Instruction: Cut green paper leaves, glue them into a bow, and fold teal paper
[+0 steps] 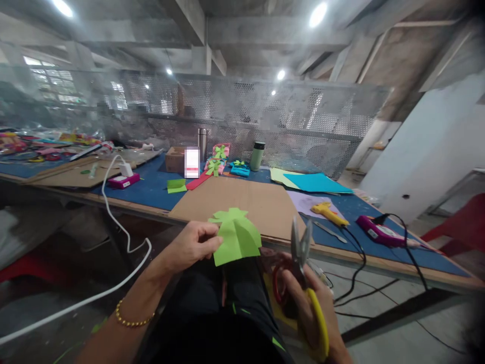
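Between the thumb and fingers of my left hand (193, 245) is a piece of green paper (238, 240), creased down its middle, with notched cuts along its top edge. It hangs over my lap at the table's near edge. My right hand (310, 298) grips scissors (301, 247) with red and yellow handles. Their blades are parted, pointing up, to the right of the paper and apart from it. Small green scraps (278, 344) lie on my dark trousers.
A cardboard sheet (250, 197) covers the blue table (151, 187) ahead. To the right are a yellow glue gun (329, 213), a craft knife (329, 231) and a purple power strip (381, 231) with black cords. A white cable (129, 237) hangs at left. Behind stands a green bottle (256, 156).
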### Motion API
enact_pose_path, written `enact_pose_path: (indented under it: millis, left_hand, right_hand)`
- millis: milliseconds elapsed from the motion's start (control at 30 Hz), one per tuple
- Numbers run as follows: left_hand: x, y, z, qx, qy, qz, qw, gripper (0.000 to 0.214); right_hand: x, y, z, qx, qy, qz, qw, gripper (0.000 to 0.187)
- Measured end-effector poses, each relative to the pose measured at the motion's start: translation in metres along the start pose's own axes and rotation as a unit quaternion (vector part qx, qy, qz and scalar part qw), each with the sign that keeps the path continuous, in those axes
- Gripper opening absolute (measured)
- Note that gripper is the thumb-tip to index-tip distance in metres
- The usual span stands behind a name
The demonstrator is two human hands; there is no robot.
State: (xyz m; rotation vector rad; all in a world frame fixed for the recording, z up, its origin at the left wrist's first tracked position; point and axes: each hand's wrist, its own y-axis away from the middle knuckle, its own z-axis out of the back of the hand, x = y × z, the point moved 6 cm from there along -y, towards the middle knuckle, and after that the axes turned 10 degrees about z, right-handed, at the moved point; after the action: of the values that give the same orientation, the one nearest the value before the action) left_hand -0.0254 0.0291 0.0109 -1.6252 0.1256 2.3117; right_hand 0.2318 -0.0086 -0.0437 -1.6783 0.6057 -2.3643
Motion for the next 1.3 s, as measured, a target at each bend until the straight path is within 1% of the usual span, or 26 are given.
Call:
enact_pose_path:
  millis: [67,167,233,300,367,400,533,633,800,900,1000,1100,1200,1300]
  left_hand:
    - [-0.001,0.001,-0.004,0.012,-0.006,-0.002,1.0,0.031]
    - [-0.002,-0.001,-0.006,-0.009,-0.008,-0.007,1.0,0.033]
    - [-0.002,-0.003,-0.009,-0.019,-0.016,-0.009,1.0,0.033]
    - [-0.001,-0.004,-0.01,-0.022,-0.027,-0.007,0.999,0.034]
    - [0.0,-0.004,-0.012,-0.018,-0.036,-0.002,0.999,0.033]
    - [0.0,-0.003,-0.012,-0.012,-0.039,0.0,0.999,0.033]
    - [0.001,0.001,-0.014,0.005,-0.053,0.001,0.999,0.032]
    - [0.0,0.002,-0.016,0.014,-0.063,0.001,0.998,0.032]
    - [-0.003,0.001,-0.022,0.033,-0.075,-0.007,0.997,0.031]
    - [-0.005,0.0,-0.024,0.036,-0.077,-0.013,0.996,0.032]
    - [-0.006,0.0,-0.026,0.029,-0.072,-0.011,0.997,0.03]
    - [-0.006,0.0,-0.028,0.005,-0.058,-0.008,0.998,0.03]
    - [-0.004,-0.001,-0.032,-0.015,-0.021,0.003,1.0,0.028]
    - [0.001,-0.002,-0.042,0.002,0.042,0.039,0.998,0.025]
  right_hand:
    - [0.007,-0.007,-0.001,-0.012,-0.058,-0.002,0.998,0.05]
    - [0.016,-0.01,-0.015,-0.014,-0.158,0.006,0.987,0.053]
    - [0.022,-0.008,-0.02,-0.044,-0.149,0.028,0.987,0.05]
    - [0.027,-0.007,-0.022,-0.089,-0.101,0.062,0.989,0.045]
    - [0.031,-0.007,-0.024,-0.112,-0.065,0.091,0.987,0.042]
    - [0.032,-0.007,-0.025,-0.112,-0.057,0.1,0.987,0.041]
    - [0.031,-0.011,-0.033,-0.071,-0.057,0.12,0.989,0.037]
    - [0.031,-0.012,-0.036,-0.053,-0.061,0.125,0.989,0.036]
    - [0.034,-0.01,-0.038,-0.046,-0.081,0.09,0.992,0.038]
    - [0.04,-0.01,-0.039,-0.038,-0.086,0.094,0.991,0.036]
    - [0.046,-0.011,-0.039,-0.053,-0.082,0.108,0.989,0.033]
    - [0.048,-0.011,-0.038,-0.066,-0.09,0.117,0.987,0.032]
    - [0.047,-0.01,-0.039,-0.066,-0.104,0.119,0.985,0.033]
    - [0.042,-0.009,-0.04,-0.064,-0.118,0.114,0.984,0.035]
